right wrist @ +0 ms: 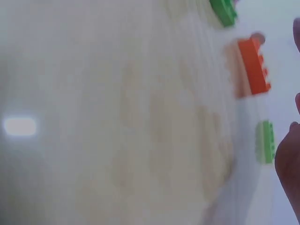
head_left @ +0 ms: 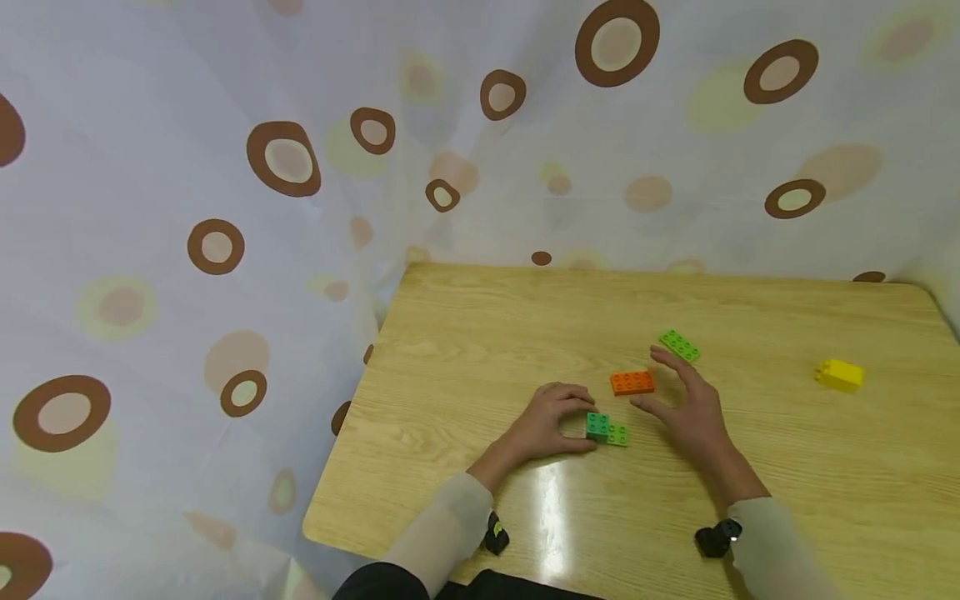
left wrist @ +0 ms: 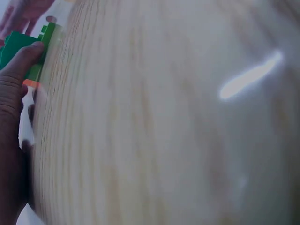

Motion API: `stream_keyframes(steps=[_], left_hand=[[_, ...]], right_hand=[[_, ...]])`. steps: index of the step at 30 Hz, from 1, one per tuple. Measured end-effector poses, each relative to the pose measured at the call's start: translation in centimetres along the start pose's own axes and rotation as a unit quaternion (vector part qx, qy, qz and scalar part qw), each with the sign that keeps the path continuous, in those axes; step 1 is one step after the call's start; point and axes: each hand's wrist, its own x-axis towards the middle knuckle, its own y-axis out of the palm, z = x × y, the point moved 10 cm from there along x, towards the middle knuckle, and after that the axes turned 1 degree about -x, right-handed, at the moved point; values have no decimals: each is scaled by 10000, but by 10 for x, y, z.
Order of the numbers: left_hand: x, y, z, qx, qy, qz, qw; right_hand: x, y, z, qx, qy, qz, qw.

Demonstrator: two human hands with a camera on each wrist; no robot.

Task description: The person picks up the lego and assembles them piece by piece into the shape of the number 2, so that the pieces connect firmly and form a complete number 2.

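In the head view my left hand (head_left: 551, 423) grips a dark green brick (head_left: 597, 426) between thumb and fingers. The brick sits on one end of a light green plate (head_left: 617, 435), whose other studs stick out to the right. From the left wrist the thumb (left wrist: 29, 54) lies against the green brick's side. My right hand (head_left: 693, 412) is held with thumb and fingers spread apart and nothing between them. Just left of it lies an orange brick (head_left: 632, 382), studs up. Beyond its fingertips is another light green plate (head_left: 679, 345).
A yellow brick (head_left: 839, 375) lies on its own at the right of the wooden table (head_left: 480, 333). Patterned cloth (head_left: 525, 167) hangs along the table's back and left edges.
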Motion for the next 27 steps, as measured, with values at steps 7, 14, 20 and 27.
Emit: stream_keyframes(steps=[7,14,20,27], left_hand=[[8,4,-2,307,-170,232,9991],[8,12,-4,-67,-298,690,9972],[9,12,-3,-182,-282,653,9973],[8,8,0,-144,-243,512,9983]], right_hand=[[20,2,-27,-88,369,588,9975],[22,17,-31,-33,310,737,9968],[22,20,-30,-344,239,648,9970],[18,19,-19,-200,99,421,9989]])
